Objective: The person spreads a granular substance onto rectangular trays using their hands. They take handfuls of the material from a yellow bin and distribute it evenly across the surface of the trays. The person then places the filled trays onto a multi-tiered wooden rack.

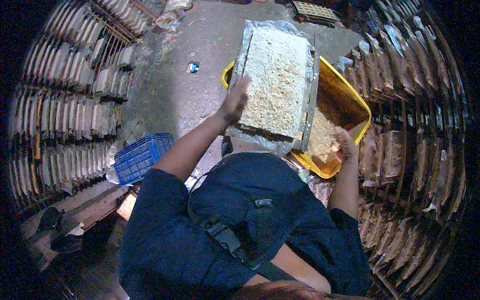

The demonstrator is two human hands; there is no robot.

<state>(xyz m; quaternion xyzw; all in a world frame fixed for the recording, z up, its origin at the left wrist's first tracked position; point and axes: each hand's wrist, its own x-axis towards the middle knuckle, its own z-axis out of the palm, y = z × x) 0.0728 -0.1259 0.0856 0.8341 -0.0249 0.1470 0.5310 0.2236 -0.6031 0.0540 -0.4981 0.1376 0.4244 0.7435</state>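
Observation:
A pale rectangular slab with a bumpy, crumbly top [276, 80] lies in a wooden tray [313, 100] lined with clear plastic sheet [267, 142]. This tray rests across a yellow tub [364, 107], whose bottom holds a heap of beige crumbs [322, 135]. My left hand [236, 101] lies along the slab's left edge, its fingers stretched out. Inside the tub's right side, my right hand [342, 145] is curled over the heap and seems closed on some of the crumbs. The tub's left part is hidden under the tray.
Racks of stacked pale trays [65, 110] line the left side. Racks of darker trays [395, 150] stand close beside the tub on the right. A blue plastic crate [144, 156] sits near my left forearm. A small colourful packet [192, 67] lies on the floor [165, 90].

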